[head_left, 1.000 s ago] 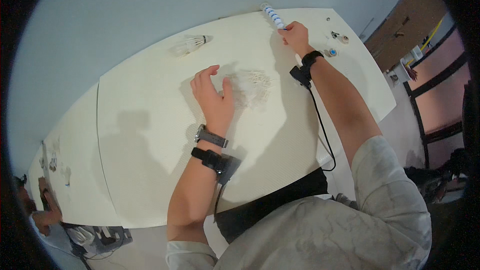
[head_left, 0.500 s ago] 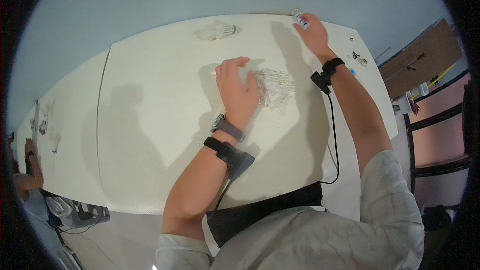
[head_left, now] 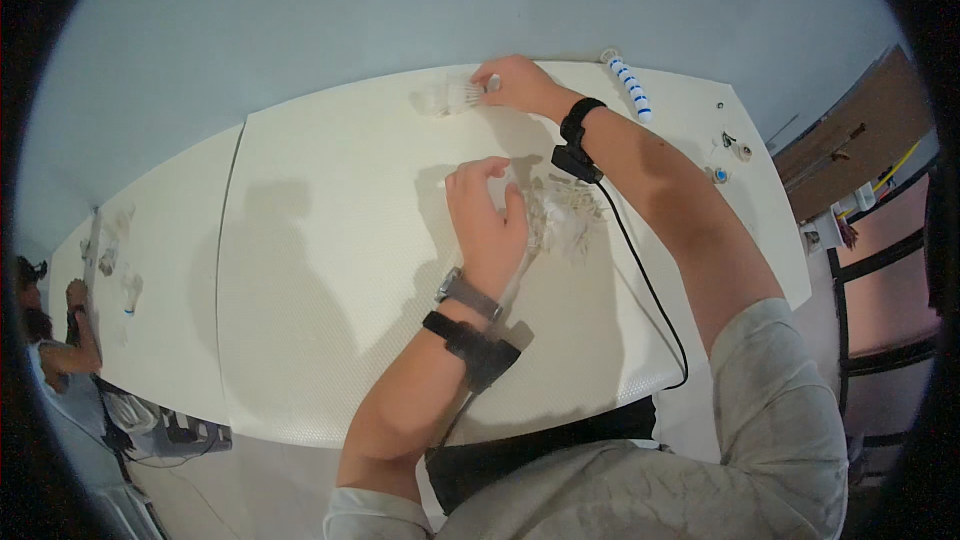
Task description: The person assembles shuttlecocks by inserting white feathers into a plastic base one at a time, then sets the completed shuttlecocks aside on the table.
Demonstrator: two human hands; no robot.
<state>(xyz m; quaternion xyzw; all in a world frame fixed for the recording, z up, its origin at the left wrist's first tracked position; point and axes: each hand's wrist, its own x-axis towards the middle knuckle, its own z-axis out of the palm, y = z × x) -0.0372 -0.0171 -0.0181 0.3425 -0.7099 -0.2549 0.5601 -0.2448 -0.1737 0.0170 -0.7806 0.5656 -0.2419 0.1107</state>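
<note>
My right hand (head_left: 515, 85) is at the far edge of the table. Its thumb and fingers close around the right end of a white, cone-shaped feather bundle (head_left: 446, 95) that looks like a shuttlecock. Nearer to me, my left hand (head_left: 485, 220) rests beside a pile of loose white feathers (head_left: 565, 220). Its fingers are curled with the thumb apart, and I see nothing between them; the palm side is hidden. Right of my right forearm lies a white stick with blue rings (head_left: 630, 88).
Small metal parts (head_left: 728, 140) and a round blue-centred piece (head_left: 720, 176) lie at the right end of the white table (head_left: 330, 340). A black cable (head_left: 650, 285) runs from my right wrist strap. Another person (head_left: 70, 350) works at the far left.
My right hand has let go of the blue-ringed stick, which now lies on the table, and has moved left to the feather bundle. My left hand stays beside the pile.
</note>
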